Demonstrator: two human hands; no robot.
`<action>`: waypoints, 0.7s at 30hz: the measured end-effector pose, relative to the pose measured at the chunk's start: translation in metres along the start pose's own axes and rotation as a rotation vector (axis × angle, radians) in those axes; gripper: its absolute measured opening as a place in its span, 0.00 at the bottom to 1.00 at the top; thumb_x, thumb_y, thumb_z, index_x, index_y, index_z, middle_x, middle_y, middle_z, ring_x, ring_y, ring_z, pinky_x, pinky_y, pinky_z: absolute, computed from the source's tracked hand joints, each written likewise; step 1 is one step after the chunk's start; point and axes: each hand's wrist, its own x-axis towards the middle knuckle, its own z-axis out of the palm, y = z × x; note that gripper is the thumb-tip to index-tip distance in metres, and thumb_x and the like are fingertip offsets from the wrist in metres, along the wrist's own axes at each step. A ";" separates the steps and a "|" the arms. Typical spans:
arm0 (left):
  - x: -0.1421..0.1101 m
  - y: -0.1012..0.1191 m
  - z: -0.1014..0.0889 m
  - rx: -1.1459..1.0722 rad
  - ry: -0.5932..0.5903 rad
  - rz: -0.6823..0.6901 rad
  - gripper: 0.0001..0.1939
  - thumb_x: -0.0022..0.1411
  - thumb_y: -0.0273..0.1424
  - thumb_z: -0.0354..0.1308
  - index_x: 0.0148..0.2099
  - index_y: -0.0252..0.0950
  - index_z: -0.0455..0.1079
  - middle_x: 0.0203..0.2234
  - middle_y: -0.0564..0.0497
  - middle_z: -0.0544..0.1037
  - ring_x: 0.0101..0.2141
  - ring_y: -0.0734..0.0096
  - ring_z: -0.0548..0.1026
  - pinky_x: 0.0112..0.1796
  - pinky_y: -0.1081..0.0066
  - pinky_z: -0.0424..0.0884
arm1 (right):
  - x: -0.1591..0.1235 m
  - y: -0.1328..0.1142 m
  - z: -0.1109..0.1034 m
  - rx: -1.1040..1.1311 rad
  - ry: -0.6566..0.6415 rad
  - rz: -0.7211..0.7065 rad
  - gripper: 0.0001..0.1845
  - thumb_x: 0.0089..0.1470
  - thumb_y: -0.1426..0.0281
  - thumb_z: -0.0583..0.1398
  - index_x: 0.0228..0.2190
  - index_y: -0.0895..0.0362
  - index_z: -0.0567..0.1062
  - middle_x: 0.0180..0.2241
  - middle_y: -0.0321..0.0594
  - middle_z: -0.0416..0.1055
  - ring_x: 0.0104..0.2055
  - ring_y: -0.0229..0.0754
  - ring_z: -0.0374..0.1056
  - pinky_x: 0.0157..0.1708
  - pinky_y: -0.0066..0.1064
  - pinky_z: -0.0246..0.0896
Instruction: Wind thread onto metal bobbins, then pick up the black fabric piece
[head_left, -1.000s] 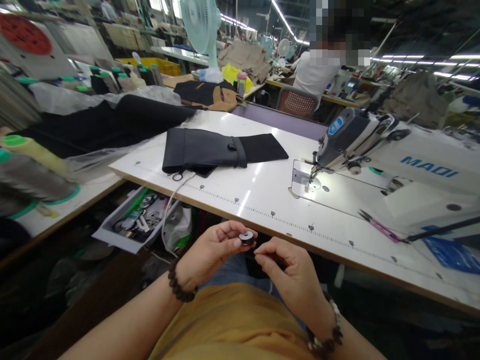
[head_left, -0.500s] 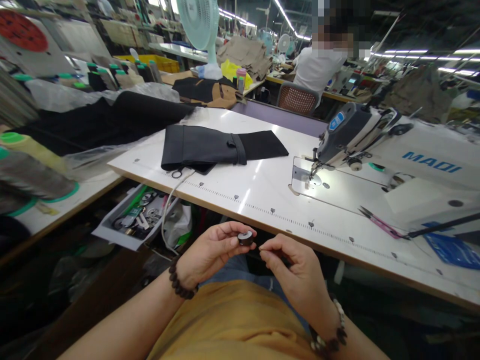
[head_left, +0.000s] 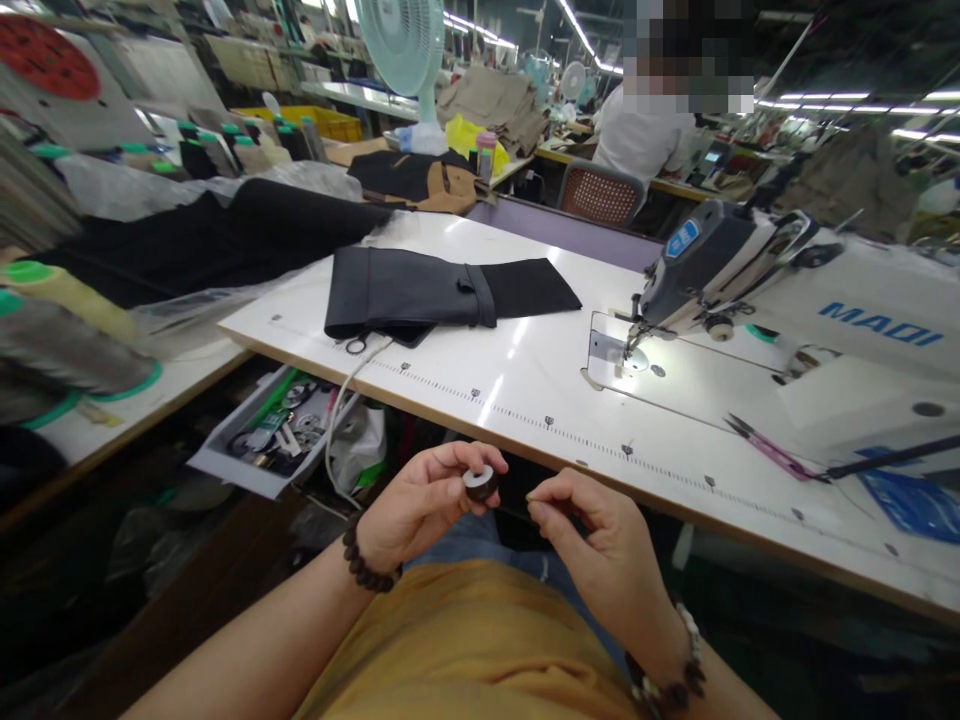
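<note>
Between the thumb and fingers of my left hand (head_left: 427, 495) is a small bobbin (head_left: 480, 484), with a pale metal face and a dark wound rim. It is held over my lap, just off the table's front edge. My right hand (head_left: 589, 520) is a short gap to the right, thumb and forefinger pinched together. Whatever is in that pinch, perhaps a thread, is too fine to see. Beyond both hands, a folded black fabric piece (head_left: 412, 290) with a strap lies on the white sewing table (head_left: 525, 340).
A sewing machine (head_left: 810, 300) stands at the right, with pink-handled thread snips (head_left: 780, 455) before it. Under the table's left side, an open drawer (head_left: 225, 470) holds metal parts. Thread cones (head_left: 75, 335) stand far left. A person (head_left: 641, 130) sits ahead beyond the table.
My left hand has shifted slightly left and tilted the bobbin so its face shows more. My right hand has moved a little right, widening the gap.
</note>
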 end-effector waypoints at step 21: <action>-0.001 0.003 -0.004 -0.064 0.040 0.031 0.06 0.52 0.27 0.60 0.34 0.31 0.72 0.34 0.46 0.74 0.29 0.76 0.72 0.31 0.80 0.69 | -0.006 0.001 -0.002 -0.004 -0.031 0.017 0.07 0.52 0.73 0.55 0.25 0.56 0.71 0.22 0.33 0.66 0.24 0.35 0.62 0.24 0.24 0.57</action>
